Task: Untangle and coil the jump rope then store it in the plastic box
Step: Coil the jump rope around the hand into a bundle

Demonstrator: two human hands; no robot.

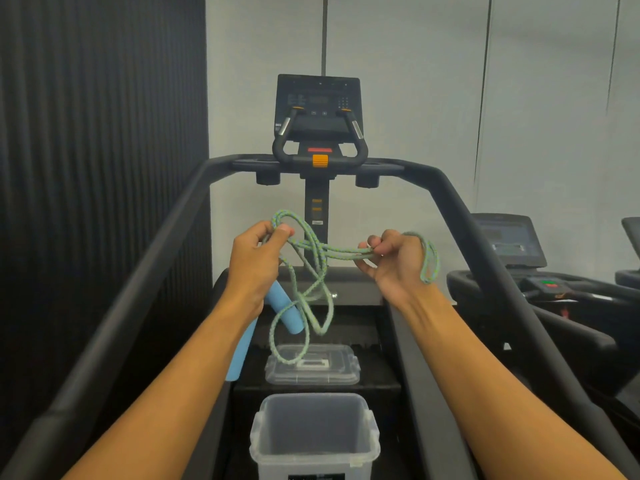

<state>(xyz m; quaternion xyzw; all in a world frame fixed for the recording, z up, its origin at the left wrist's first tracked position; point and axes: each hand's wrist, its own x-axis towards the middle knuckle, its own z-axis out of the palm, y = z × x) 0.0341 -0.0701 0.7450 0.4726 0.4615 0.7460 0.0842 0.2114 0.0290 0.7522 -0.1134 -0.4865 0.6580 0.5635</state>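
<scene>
A pale green braided jump rope [313,252] hangs tangled between both hands at chest height. My left hand [254,263] pinches a loop of it near the top, and two light blue foam handles [282,308] dangle below that hand. My right hand [394,261] grips a doubled strand, with another loop of rope draped over its back. Loose loops sag in the middle, above the box lid. The clear plastic box [313,441] stands open and empty at the bottom centre. Its clear lid [313,370] lies flat one step higher.
I stand on a black stair-climber machine; its handrails [138,271] run up both sides to a console [317,105] ahead. A dark slatted wall is at the left, a white wall ahead, and another exercise machine [512,244] stands at the right.
</scene>
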